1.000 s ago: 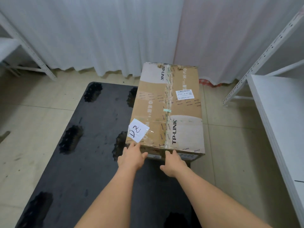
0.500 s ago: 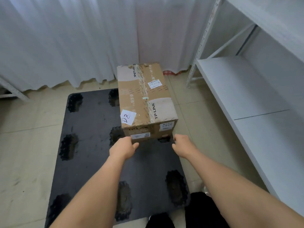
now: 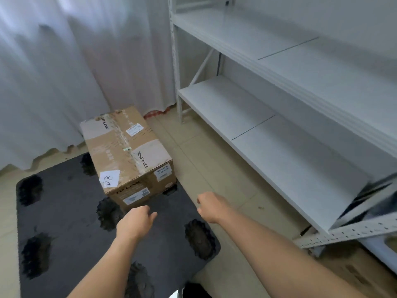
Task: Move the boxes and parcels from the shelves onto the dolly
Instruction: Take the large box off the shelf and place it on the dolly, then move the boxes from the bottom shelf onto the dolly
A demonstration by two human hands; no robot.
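Note:
A long brown cardboard box [image 3: 126, 151] with TP-LINK print and a white paper label sits on the far right part of the black dolly [image 3: 64, 222]. My left hand [image 3: 136, 222] hovers just in front of the box's near end, fingers loosely curled, holding nothing. My right hand [image 3: 211, 206] hangs to the right of the box over the dolly's edge, fingers also loosely curled and holding nothing. Neither hand touches the box.
White metal shelving [image 3: 279, 130] runs along the right, its two visible boards bare. A dark blurred object [image 3: 373, 196] lies at the shelf's near end. A white curtain [image 3: 64, 72] hangs behind the dolly. Beige tiled floor [image 3: 206, 160] separates dolly and shelving.
Both hands have let go of the box's near end and drawn back from it. My view has swung right and lifted, bringing the shelving into sight.

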